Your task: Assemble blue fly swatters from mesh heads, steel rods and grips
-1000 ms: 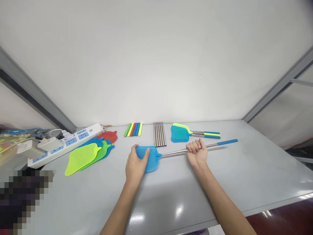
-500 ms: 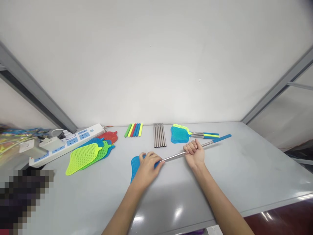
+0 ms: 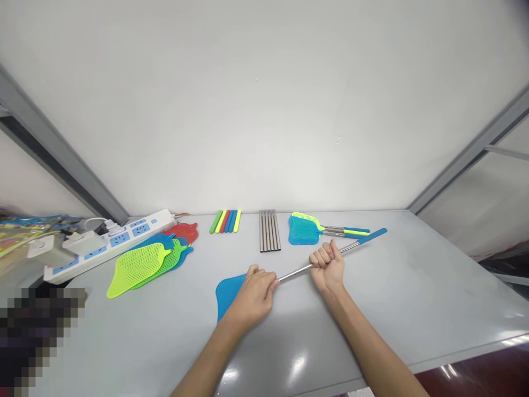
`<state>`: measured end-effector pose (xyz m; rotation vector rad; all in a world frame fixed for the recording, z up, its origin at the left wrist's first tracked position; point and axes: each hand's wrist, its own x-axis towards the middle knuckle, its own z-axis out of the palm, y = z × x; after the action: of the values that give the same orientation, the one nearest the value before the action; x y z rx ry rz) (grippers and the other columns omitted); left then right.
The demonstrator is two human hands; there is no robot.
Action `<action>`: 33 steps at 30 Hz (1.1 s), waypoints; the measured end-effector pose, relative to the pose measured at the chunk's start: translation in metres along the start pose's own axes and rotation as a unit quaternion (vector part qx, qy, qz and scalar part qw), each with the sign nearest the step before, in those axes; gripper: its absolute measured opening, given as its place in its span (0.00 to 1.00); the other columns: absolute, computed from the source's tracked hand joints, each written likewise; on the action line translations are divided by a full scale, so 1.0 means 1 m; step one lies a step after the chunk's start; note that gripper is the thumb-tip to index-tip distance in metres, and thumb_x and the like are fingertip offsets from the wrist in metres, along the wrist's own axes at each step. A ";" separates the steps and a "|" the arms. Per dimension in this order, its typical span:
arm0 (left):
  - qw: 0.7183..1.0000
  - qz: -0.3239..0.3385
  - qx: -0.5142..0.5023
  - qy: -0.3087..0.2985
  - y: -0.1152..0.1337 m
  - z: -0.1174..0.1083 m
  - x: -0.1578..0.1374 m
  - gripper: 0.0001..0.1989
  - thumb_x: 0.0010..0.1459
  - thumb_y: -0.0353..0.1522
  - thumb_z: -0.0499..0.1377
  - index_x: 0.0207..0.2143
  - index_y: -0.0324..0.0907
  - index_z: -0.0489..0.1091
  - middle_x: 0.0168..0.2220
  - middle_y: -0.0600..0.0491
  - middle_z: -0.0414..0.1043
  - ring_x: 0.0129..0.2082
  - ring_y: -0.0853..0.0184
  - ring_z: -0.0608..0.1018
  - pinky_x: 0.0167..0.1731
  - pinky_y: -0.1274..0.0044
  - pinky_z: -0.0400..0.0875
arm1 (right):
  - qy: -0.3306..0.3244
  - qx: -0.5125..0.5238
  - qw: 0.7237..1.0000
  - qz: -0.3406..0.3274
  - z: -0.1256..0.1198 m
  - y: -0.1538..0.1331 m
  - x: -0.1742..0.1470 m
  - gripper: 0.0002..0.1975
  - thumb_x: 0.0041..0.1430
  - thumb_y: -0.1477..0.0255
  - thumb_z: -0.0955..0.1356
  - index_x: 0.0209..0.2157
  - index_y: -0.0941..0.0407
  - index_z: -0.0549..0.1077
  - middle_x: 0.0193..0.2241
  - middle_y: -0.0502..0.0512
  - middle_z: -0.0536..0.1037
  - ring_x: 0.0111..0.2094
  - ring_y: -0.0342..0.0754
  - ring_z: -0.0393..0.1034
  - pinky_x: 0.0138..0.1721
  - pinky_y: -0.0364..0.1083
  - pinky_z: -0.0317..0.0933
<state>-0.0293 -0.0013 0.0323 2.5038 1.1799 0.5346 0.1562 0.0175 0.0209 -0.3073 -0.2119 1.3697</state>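
Observation:
A fly swatter [image 3: 228,293] with a blue mesh head, a silver metal rod and a blue handle slants across the table between my hands. My left hand [image 3: 255,295] is closed round the neck, where the rod meets the head, and hides part of the mesh. Farther along, my right hand [image 3: 328,267] is wrapped round the rod, palm side up. The blue handle [image 3: 372,236] sticks out beyond it to the upper right. Just behind my right hand lie finished-looking swatters [image 3: 305,230], blue and yellow, stacked together.
Several metal tubes [image 3: 270,231] lie side by side near the wall, with a row of coloured handles [image 3: 225,221] to their left. Loose swatter heads [image 3: 138,266] overlap at the left, beside a white power strip [image 3: 155,223] with plugs in it.
My left hand has shifted slightly right and down, gripping closer round the neck. The swatter tilts a little more, its head end lower. My right hand keeps its hold on the rod.

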 end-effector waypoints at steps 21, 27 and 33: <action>0.999 -0.043 -0.013 -0.024 0.002 -0.002 0.001 0.14 0.56 0.29 0.40 0.18 0.42 0.51 0.18 0.56 0.57 0.23 0.69 0.60 0.34 0.74 0.55 | 0.006 -0.028 1.000 -0.001 0.004 0.010 -0.007 0.21 0.53 0.68 0.60 0.16 0.56 0.42 0.10 0.41 0.39 0.13 0.37 0.31 0.13 0.40 0.37; 0.999 -0.044 -0.021 -0.018 0.005 -0.002 0.001 0.14 0.55 0.29 0.40 0.17 0.42 0.52 0.18 0.56 0.57 0.22 0.69 0.60 0.32 0.73 0.56 | 0.003 -0.087 0.996 -0.016 0.005 0.014 -0.010 0.21 0.53 0.67 0.60 0.15 0.56 0.42 0.09 0.40 0.41 0.12 0.37 0.33 0.13 0.40 0.39; 0.999 -0.042 -0.017 -0.016 0.008 -0.002 0.003 0.14 0.54 0.27 0.42 0.17 0.42 0.54 0.18 0.56 0.58 0.22 0.69 0.60 0.32 0.73 0.56 | 0.016 -0.087 0.996 -0.010 0.007 0.017 -0.013 0.21 0.54 0.66 0.59 0.15 0.56 0.42 0.09 0.41 0.41 0.12 0.37 0.33 0.13 0.40 0.38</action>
<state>-0.0234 -0.0039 0.0384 2.4121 1.2473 0.4875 0.1360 0.0087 0.0221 -0.4706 -0.3079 1.3277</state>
